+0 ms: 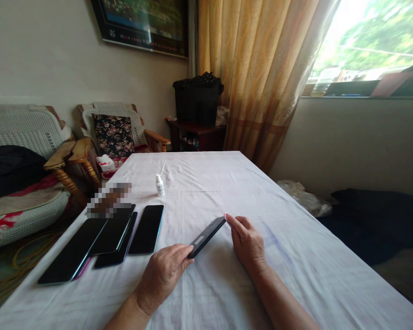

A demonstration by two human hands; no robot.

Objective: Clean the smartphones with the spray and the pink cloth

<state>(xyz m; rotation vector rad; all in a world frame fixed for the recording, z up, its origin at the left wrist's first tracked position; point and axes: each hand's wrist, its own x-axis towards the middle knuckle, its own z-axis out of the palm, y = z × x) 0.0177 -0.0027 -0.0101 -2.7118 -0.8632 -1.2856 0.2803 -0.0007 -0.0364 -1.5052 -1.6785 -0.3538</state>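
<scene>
A dark phone [208,236] is held tilted above the white cloth, its near end lower than its far end. My left hand [165,272] grips the near end between thumb and fingers. At the far corner, the fingertips of my right hand [247,240] pinch the edge, where a small pinkish-white spot shows that I cannot make out. To the left lie several more phones with black screens: one separate phone [147,229] and an overlapping group with a large dark phone or tablet [72,252] at its left. A small white bottle [160,185] stands upright beyond them.
The white tablecloth [206,174] covers a long table. A pixelated patch [109,200] hides something near its left edge. Wooden-armed chairs [117,133] stand at left, a dark cabinet [198,130] behind. Dark fabric [375,224] lies low on the right.
</scene>
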